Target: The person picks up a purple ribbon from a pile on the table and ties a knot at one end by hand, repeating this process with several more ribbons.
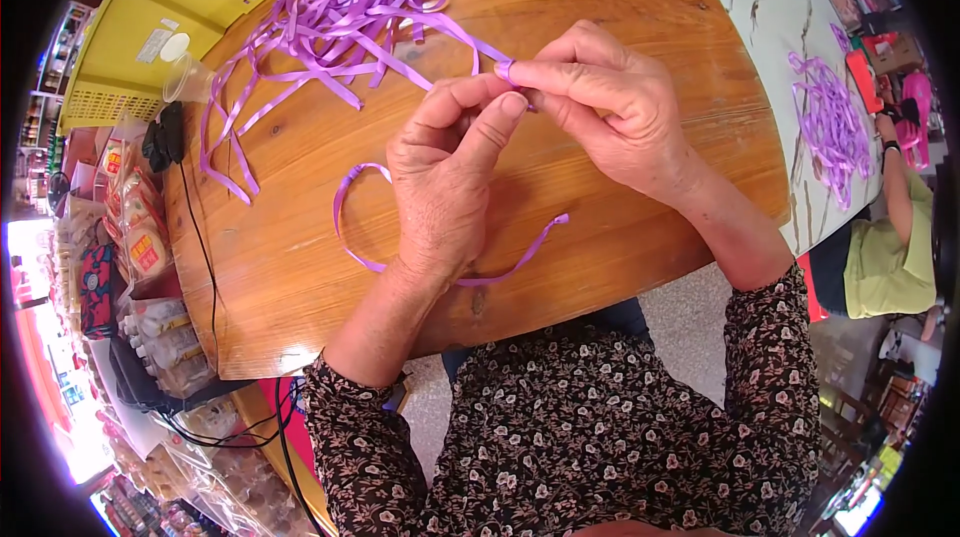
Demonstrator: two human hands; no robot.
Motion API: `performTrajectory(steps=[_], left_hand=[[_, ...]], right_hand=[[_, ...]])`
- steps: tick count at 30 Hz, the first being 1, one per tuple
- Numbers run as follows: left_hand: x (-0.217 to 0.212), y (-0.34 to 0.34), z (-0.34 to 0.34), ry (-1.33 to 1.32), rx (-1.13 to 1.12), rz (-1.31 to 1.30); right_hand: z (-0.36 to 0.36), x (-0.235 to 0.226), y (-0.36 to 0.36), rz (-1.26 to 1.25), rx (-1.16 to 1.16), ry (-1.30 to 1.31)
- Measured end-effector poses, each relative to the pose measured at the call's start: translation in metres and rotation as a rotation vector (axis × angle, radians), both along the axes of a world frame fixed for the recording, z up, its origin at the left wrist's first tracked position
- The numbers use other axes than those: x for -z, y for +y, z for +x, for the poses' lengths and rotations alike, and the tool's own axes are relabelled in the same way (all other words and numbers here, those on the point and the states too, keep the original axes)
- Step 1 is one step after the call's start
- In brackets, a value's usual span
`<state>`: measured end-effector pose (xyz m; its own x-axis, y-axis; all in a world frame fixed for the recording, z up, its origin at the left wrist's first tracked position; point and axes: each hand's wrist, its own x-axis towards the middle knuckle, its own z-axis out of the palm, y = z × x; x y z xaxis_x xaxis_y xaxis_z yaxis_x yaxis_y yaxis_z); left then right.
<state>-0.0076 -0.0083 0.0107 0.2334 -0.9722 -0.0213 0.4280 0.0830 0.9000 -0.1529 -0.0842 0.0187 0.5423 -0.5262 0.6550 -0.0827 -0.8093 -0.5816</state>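
Both hands meet above the middle of the wooden table, pinching a narrow purple ribbon (506, 68) between them. My left hand (445, 162) is closed, its thumb and forefinger pressed together at the ribbon. My right hand (612, 107) is closed too, with its thumb and forefinger on the ribbon where it seems looped; the exact fold is hidden by the fingertips. A loose purple ribbon end (540, 242) curls on the wood below my left hand and passes behind the wrist. Beyond the hands lies a tangled heap of purple ribbons (345, 12), several strands trailing left and toward my fingers.
At the left stand a yellow perforated crate (120, 57), a clear plastic cup (187, 80) and a black cable (190, 197). The wooden table (640, 227) adjoins a white marbled surface (775, 27) holding another ribbon pile (832, 132). A person in a light green top (890, 262) is at the right.
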Motion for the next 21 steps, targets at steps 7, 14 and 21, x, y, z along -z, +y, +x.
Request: performTrajectory(steps=[7, 14, 21], left_hand=[[0.000, 0.001, -0.001, -0.109, -0.056, -0.041], [-0.002, 0.002, 0.004, 0.047, 0.025, 0.062], [-0.008, 0.002, 0.007, -0.062, 0.077, 0.150]], right_hand=[[0.003, -0.001, 0.005, -0.097, 0.057, 0.035], [0.004, -0.002, 0.002, 0.778, -0.286, -0.117], [-0.002, -0.002, 0.000, -0.056, -0.035, 0.167]])
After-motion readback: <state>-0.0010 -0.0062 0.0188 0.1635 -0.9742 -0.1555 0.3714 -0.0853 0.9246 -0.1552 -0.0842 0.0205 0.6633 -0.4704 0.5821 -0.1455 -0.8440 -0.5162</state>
